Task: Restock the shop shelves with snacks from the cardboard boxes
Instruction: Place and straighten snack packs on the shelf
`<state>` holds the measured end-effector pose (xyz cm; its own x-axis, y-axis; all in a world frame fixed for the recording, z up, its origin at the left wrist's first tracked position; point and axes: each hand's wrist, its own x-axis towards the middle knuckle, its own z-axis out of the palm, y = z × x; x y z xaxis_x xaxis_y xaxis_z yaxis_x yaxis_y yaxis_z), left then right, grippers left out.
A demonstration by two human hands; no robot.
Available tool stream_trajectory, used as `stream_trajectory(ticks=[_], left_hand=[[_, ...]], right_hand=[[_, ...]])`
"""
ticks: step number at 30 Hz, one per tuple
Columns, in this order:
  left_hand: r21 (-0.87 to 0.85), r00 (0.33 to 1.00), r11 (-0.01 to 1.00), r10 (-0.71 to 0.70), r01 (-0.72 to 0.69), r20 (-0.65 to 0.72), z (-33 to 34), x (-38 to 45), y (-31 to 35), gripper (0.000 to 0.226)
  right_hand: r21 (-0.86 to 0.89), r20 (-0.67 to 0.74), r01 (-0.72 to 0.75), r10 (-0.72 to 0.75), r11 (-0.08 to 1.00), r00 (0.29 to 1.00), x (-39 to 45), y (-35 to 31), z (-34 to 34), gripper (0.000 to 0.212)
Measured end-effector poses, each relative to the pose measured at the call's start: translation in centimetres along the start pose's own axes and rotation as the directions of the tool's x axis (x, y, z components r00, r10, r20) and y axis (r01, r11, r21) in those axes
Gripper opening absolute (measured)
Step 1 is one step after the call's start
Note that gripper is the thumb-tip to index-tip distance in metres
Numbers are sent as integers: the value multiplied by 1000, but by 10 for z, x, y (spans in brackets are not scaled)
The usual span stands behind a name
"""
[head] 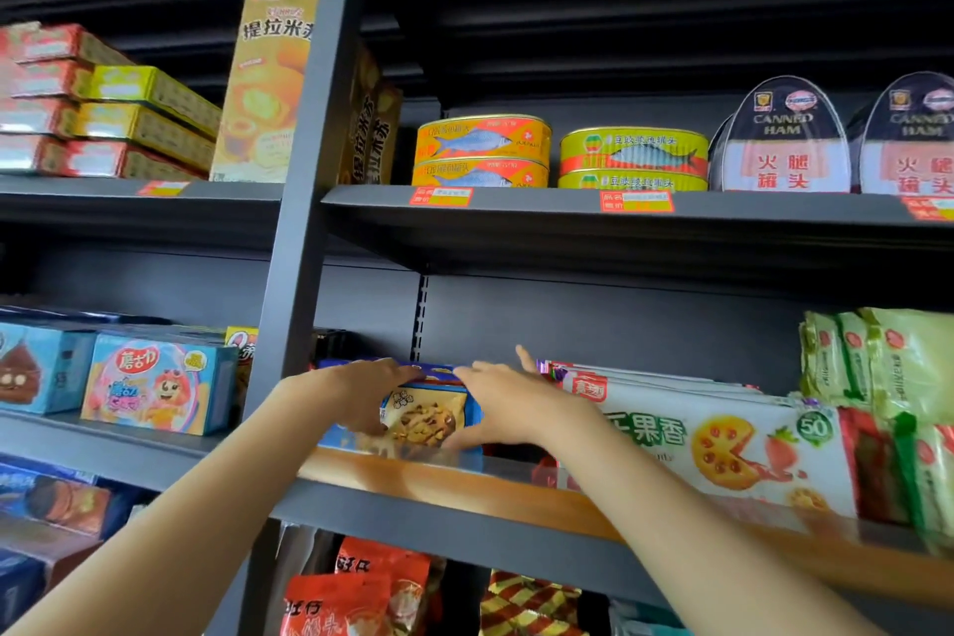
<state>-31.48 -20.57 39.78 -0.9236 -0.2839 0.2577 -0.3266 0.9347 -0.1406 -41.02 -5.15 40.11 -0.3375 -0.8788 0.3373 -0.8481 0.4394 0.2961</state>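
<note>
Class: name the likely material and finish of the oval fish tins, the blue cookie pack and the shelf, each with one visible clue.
Fish tins: probably metal, glossy printed; rolled rim, rigid stacking.
Blue cookie pack: apparently glossy printed card or film, unclear which; sheen.
Shelf: likely painted metal, matt dark grey; thin folded edge, slotted upright.

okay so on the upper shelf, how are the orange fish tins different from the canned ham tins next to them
The orange fish tins lie flat, stacked one on the other; the canned ham tins stand upright on edge, side by side. The fish tins are low ovals picturing a fish; the ham tins show tall, arched dark faces reading CANNED HAM. Both sit on the same upper shelf, above the hands.
</note>
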Motion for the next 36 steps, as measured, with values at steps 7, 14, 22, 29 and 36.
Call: stream_trajectory(ticks=[7,14,22,29,36], left_hand=[[72,1000,997,12,-10,-24,1,7,1,83],[19,993,998,58,-57,-99,-26,-10,17,87],[-124,975,975,165,-184,-150,-26,-11,52,78],[-120,990,987,94,-106,-103,-11,-4,55,77],[-161,990,984,53,-74,-131,-8,-10,46,69]], right_hand=[[-94,31,-100,103,991,994,7,-18,1,80],[-30,-142,-112,107,993,984,-37,24,-48,83],[-19,198,-376,372,926,907,-110,99,-51,99],[-66,105,-415,420,907,901,-116,101,-24,100],[-84,75,-397,404,914,912,-111,97,-22,91]])
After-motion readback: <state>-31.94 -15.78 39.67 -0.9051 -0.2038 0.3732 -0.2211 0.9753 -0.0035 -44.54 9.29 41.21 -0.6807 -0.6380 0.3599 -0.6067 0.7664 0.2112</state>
